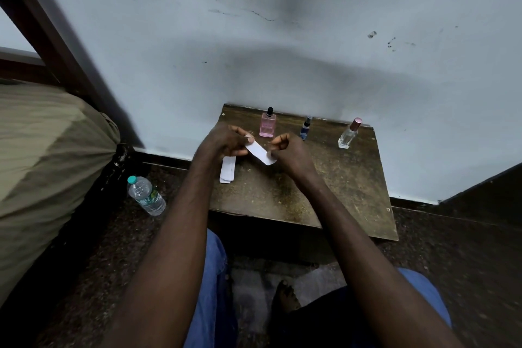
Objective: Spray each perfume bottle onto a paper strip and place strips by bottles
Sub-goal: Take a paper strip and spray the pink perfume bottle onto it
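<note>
Three perfume bottles stand along the back of a small wooden table [339,195]: a pink bottle [267,124] with a black cap, a small dark blue bottle [306,128], and a clear bottle [349,134] with a rose cap. A white paper strip [260,152] is held above the table, just in front of the pink bottle. My left hand [226,140] pinches its upper left end and my right hand [291,151] pinches its lower right end. A small stack of more white strips [227,169] lies on the table under my left wrist.
A plastic water bottle [145,195] with a teal cap lies on the dark floor left of the table. A bed with an olive cover [48,155] fills the left side. A pale wall rises right behind the table. My knees are below the table's front edge.
</note>
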